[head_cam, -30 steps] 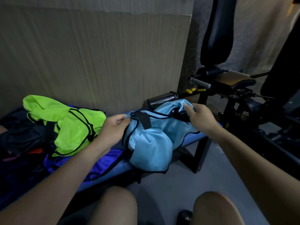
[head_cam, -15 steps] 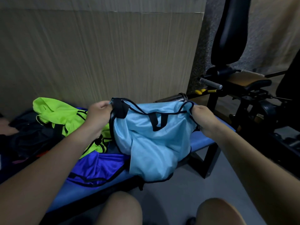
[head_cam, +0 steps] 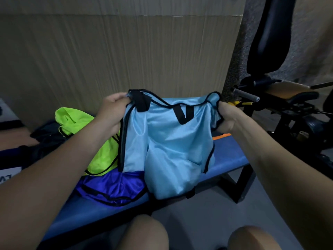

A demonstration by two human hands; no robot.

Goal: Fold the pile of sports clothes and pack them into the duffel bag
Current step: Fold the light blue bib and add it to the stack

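**Kid:** What are the hands doing?

**Helper:** The left hand (head_cam: 112,110) is pinching the top corner of the light blue top (head_cam: 167,147), with its fingers curled round the black strap there. The right hand (head_cam: 228,117) is gripping the other top corner, with the cloth bunched in its fist. Both hold it up, spread wide between them.

**Kid:** Where does the blue top hang?

**Helper:** It hangs down from the two hands. Its bottom edge droops over the front of the blue bench (head_cam: 227,159), below the hands. It has thin black trim along its edges and a black loop in the middle, just under the top edge between the hands.

**Kid:** What is under the left hand?

**Helper:** A bright green top (head_cam: 75,120) lies on the bench, just below and behind the left wrist. Lower still, under the left side of the blue top, lies a dark purple top (head_cam: 111,186). The blue one rests on its edge.

**Kid:** And the bag?

**Helper:** Something dark (head_cam: 46,139) lies further out past the left arm, beyond the green top. I cannot tell if that is the bag.

**Kid:** What is past the right hand?

**Helper:** A black gym machine (head_cam: 270,44) stands there, well apart from the cloth.
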